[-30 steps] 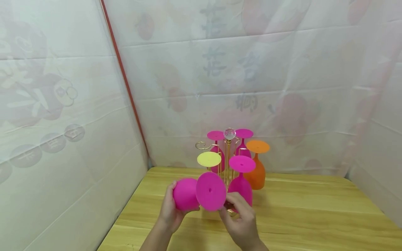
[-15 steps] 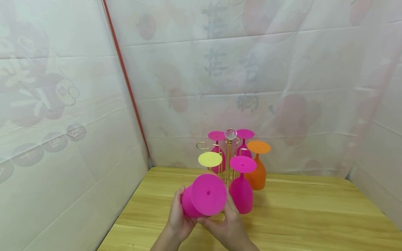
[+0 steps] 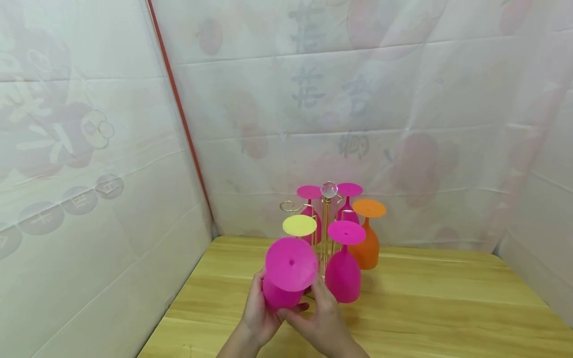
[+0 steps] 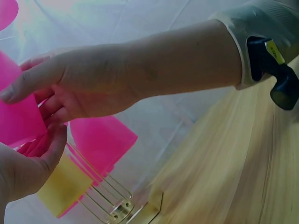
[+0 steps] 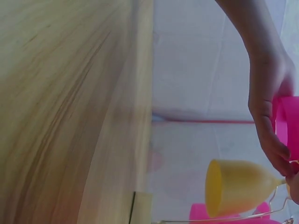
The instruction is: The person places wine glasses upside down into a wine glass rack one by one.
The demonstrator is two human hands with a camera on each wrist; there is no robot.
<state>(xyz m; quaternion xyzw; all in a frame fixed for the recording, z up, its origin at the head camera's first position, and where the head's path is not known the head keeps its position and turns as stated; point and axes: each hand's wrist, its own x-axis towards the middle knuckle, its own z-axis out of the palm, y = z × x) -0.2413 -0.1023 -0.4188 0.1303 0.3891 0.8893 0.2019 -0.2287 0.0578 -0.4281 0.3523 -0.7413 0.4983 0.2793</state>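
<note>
A pink goblet (image 3: 291, 263) is upside down in front of the rack, its round foot uppermost and facing the head camera. My left hand (image 3: 259, 315) grips the bowl from the left, thumb along its side. From the right, my right hand (image 3: 321, 318) holds the bowl near its rim; in the left wrist view the right hand's fingers (image 4: 53, 144) curl at the rim's edge. The foot hides the stem in the head view. Just behind, a yellow goblet (image 3: 299, 225) hangs by its foot from the gold wire rack (image 3: 326, 228).
More upside-down goblets hang on the rack: a pink one (image 3: 343, 276) at the front right, an orange one (image 3: 368, 243) on the right, and two pink ones at the back. A crystal ball (image 3: 329, 189) tops the rack. The wooden table (image 3: 438, 298) meets fabric walls behind and left.
The goblet's bowl has swung from the left to beneath its foot, and the goblet has shifted slightly. My right hand has moved left from beside the foot to the bowl.
</note>
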